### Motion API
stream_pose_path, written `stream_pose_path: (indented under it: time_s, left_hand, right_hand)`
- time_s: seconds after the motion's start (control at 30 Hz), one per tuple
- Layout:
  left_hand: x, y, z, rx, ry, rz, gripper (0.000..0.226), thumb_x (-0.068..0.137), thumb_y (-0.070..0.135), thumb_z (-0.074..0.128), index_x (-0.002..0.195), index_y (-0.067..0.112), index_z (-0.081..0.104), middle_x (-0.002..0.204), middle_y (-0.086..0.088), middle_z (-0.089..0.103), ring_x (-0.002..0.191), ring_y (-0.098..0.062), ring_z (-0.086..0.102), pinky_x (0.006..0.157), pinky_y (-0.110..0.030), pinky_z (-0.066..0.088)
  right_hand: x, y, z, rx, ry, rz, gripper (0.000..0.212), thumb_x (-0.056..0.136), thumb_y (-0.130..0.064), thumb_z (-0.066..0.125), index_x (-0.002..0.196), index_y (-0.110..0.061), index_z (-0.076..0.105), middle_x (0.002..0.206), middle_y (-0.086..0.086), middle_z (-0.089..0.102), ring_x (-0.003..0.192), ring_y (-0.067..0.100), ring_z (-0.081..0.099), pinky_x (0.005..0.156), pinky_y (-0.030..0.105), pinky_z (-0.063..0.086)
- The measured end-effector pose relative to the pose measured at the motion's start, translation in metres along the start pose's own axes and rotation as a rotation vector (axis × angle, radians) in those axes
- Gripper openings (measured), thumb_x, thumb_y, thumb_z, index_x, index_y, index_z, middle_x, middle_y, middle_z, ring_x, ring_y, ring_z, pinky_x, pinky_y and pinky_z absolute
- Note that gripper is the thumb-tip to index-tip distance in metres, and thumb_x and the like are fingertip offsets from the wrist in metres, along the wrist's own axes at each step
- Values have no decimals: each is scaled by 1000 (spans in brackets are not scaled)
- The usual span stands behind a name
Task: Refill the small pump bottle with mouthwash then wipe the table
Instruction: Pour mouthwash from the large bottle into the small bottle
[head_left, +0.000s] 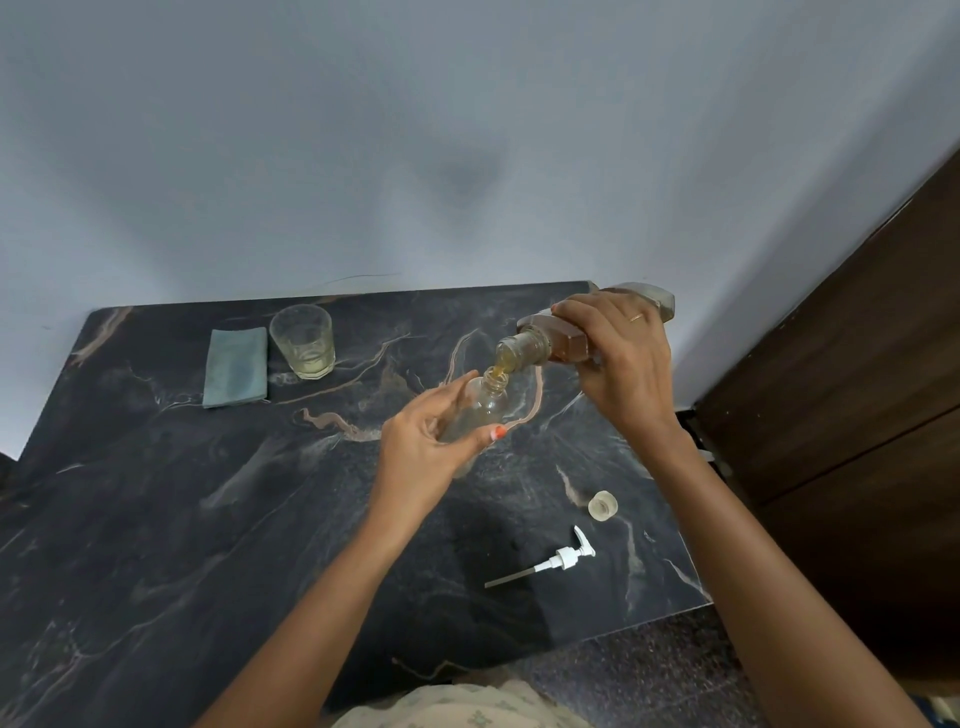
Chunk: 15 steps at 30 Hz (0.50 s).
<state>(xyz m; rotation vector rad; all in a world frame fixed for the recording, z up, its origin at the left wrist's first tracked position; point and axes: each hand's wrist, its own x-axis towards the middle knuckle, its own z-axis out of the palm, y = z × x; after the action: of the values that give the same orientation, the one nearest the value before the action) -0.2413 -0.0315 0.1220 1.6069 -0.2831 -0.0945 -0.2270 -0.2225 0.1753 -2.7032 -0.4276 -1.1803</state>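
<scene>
My left hand (423, 441) grips a small clear bottle (485, 402) with no pump on it, above the dark marble table (208, 519). My right hand (621, 358) holds a large mouthwash bottle (550, 340) tipped nearly flat, its open mouth just over the small bottle's neck. Amber liquid runs from one into the other. The white pump head (563, 558) with its tube lies on the table near the right front. A clear cap (602, 505) sits just behind it. A folded grey-green cloth (236, 366) lies at the back left.
A drinking glass (304, 340) with a little pale liquid stands beside the cloth at the back. A pale wall runs behind the table. A dark wooden door or cabinet (857, 389) stands close to the table's right edge.
</scene>
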Motion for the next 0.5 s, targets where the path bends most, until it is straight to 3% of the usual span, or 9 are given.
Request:
stream_pose_path:
  time_s: [0.33, 0.5]
  left_hand:
    - [3, -7, 3, -26, 28, -37, 54, 63, 12, 79, 113, 23, 61, 109, 8, 66, 101, 3, 60, 85, -7, 44]
    - [6, -9, 4, -33, 33, -38, 53, 63, 13, 79, 110, 27, 61, 107, 10, 66, 100, 2, 61, 83, -6, 44]
  right_hand:
    - [3, 6, 1, -13, -8, -3, 20, 78, -7, 57, 95, -5, 66, 93, 7, 71, 88, 28, 66, 79, 44, 46]
    - [5, 8, 1, -21, -21, -2, 20, 78, -10, 57, 95, -5, 66, 93, 8, 72, 88, 28, 66, 79, 44, 46]
